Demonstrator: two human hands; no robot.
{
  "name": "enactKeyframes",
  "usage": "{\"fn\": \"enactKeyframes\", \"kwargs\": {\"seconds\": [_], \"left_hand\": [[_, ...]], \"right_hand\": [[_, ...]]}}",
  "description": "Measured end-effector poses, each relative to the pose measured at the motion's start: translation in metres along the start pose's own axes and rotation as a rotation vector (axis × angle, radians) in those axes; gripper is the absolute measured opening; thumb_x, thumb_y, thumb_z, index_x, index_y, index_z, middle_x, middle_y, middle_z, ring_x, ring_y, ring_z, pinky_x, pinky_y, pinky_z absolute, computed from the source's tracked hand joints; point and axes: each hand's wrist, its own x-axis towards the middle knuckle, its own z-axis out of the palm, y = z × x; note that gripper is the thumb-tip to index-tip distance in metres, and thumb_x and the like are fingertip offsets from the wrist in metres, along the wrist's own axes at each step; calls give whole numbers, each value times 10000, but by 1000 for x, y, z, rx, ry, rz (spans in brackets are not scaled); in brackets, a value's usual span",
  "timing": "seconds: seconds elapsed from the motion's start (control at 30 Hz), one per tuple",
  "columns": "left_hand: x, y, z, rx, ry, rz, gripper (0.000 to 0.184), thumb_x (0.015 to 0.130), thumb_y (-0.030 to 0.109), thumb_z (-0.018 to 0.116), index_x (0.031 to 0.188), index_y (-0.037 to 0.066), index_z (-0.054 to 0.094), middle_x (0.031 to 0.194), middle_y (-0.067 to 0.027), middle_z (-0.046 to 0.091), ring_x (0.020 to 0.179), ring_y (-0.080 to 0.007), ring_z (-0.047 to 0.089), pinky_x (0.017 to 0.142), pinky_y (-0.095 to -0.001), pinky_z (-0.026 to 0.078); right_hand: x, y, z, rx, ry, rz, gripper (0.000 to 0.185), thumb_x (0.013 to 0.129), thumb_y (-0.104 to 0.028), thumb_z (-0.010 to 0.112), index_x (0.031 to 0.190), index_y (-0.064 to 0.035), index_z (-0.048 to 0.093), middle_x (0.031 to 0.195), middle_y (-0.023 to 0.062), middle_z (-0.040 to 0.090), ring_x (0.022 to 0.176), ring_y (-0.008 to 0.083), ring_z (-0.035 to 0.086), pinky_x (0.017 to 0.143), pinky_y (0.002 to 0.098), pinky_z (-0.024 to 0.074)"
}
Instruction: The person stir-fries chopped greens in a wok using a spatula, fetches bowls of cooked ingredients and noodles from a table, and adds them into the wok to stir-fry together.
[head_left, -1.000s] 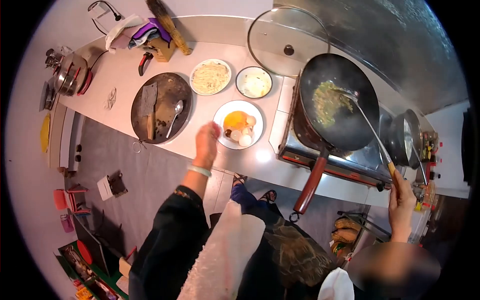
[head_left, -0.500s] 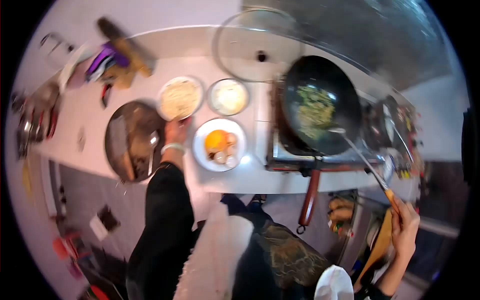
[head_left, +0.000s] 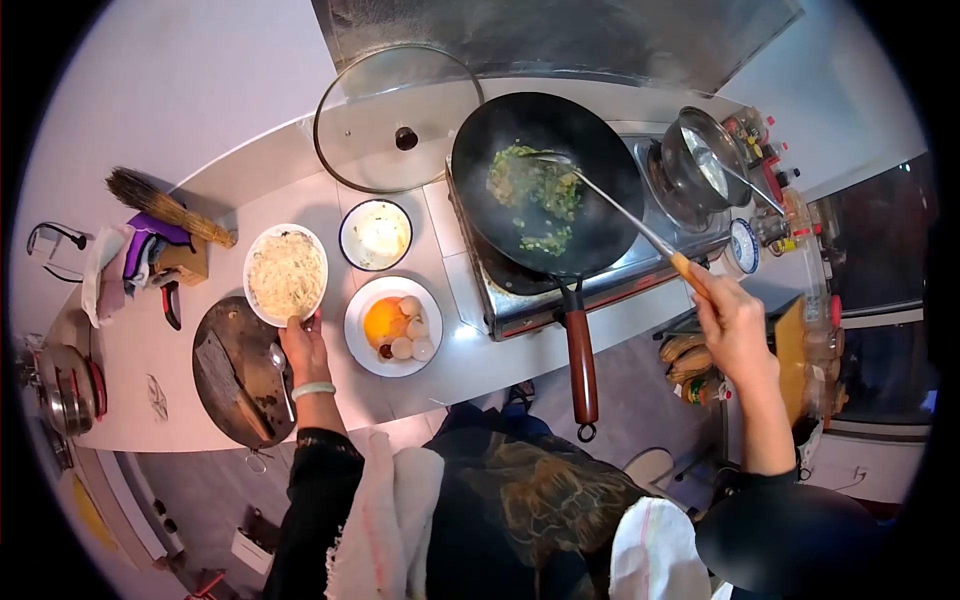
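Observation:
My left hand pinches the near rim of a white bowl heaped with pale cooked rice or noodles; I cannot tell which. Whether the bowl is lifted off the counter is unclear. My right hand is wrapped around the wooden handle of a metal spatula. Its head is inside the black wok, at the far side of some chopped green food. Steam seems to rise from the wok, which sits on the stove with its brown handle toward me.
Right of the bowl are a small enamel bowl and a plate with an orange yolk and eggshells. A cleaver and spoon lie on a round board. A glass lid leans behind; a steel pot stands right.
The camera view has turned and shifted. The spatula head has moved from the food's near right edge to its far side. My left hand still grips the bowl's rim.

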Motion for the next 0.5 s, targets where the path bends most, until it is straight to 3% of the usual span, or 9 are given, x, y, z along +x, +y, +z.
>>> {"fn": "enactKeyframes", "kwargs": {"seconds": [0.1,0.23,0.33,0.5], "left_hand": [[-30,23,6,3,-28,9,396,894,-12,456,1286,44,463,1233,-116,596,966,-216,628,846,-366,557],[-72,63,23,76,-139,17,383,925,32,475,1307,59,463,1259,-117,598,1018,-218,645,856,-359,565],[-97,85,34,61,-289,4,416,936,49,475,1350,56,438,1310,-134,583,1071,-244,654,880,-376,574],[-150,100,78,115,-363,-8,458,921,44,473,1377,31,433,1338,-157,574,1120,-276,650,843,-389,622]], "right_hand": [[2,0,7,11,-13,-63,371,819,57,660,1181,-25,649,829,182,619,712,374,622,642,410,498],[-19,-3,-36,-47,-75,-44,393,787,65,664,1168,-29,662,793,167,595,682,355,615,627,402,494],[-35,-5,-56,-131,-113,-42,455,762,44,692,1199,-81,666,772,132,597,658,306,633,602,406,512],[-17,7,-14,-163,-87,-197,513,819,0,632,1313,-132,593,749,94,568,651,293,619,579,394,514]]}}
